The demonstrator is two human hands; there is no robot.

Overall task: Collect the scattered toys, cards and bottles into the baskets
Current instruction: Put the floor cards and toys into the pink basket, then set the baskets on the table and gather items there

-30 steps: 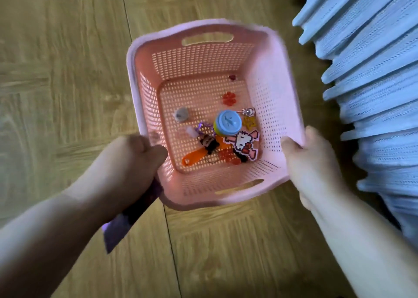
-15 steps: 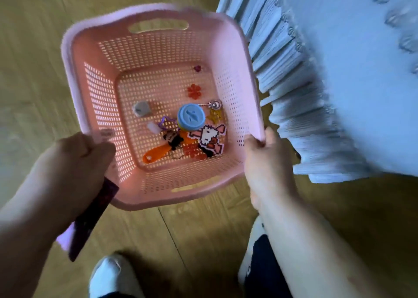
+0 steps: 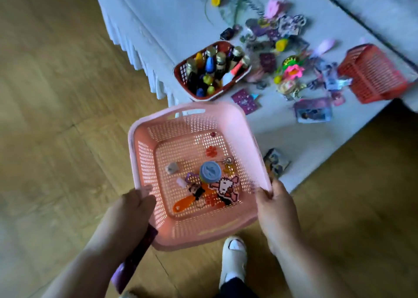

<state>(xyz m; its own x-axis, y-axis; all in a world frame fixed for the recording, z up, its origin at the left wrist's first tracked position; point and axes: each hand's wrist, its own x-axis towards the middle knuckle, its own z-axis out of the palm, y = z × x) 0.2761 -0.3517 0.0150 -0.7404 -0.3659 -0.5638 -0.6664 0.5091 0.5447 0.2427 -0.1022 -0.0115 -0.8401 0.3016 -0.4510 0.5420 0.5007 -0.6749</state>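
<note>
**Caller:** What's in view?

**Operator:** I see the left hand (image 3: 129, 214) and right hand (image 3: 277, 209) gripping the near corners of a pink basket (image 3: 140, 153) above a wooden floor (image 3: 56, 94). The left hand also holds a purple card (image 3: 135, 259).

**Caller:** Inside?

**Operator:** A blue-lidded jar (image 3: 210, 172) among keychains (image 3: 226, 188) (details blurred). Beyond, on a pale cloth (image 3: 169, 15), a red basket (image 3: 181, 71) holds bottles (image 3: 220, 60). Scattered cards (image 3: 245, 101) lie beside a tipped red basket (image 3: 371, 74).

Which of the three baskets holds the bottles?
The dark red basket on the cloth, packed with bottles; the pink basket has small toys, the bright red basket lies tipped.
</note>
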